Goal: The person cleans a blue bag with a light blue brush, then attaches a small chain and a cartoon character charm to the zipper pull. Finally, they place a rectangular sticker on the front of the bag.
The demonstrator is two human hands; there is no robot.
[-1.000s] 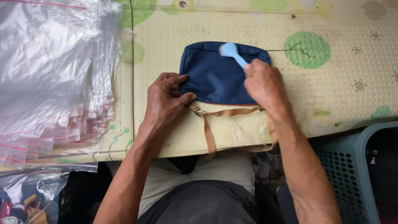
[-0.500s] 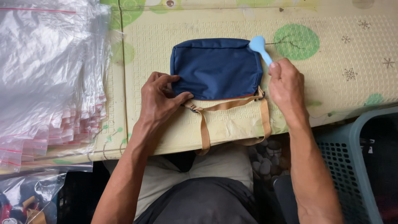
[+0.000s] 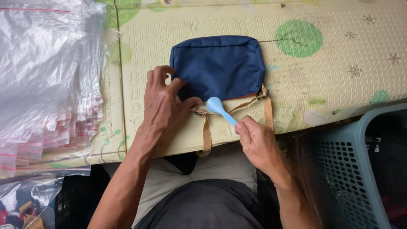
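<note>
Pouch (image 3: 218,65), navy blue fabric, rectangular with rounded corners: lies flat at upper centre of the frame on the worktop (image 3: 339,76), which is covered by a pale yellow embossed mat with green circle prints. Tan webbing strap (image 3: 206,135) runs from the pouch's lower edge and hangs over the worktop's near edge, with a second length at the pouch's lower right corner.

Left hand (image 3: 163,101), centre left: fingers spread, grip open, fingertips pressing on the pouch's lower left corner and on the strap end there.

Right hand (image 3: 256,140), lower centre: grip closed on the handle of a light blue plastic spoon-shaped tool (image 3: 220,108); the tool's rounded head rests at the pouch's lower edge, touching the strap.

Stack of clear zip bags (image 3: 46,80) with red seal lines: left side of the frame, well apart from the pouch.

Basket (image 3: 339,169), grey-blue perforated plastic: lower right, beside the worktop's edge.
</note>
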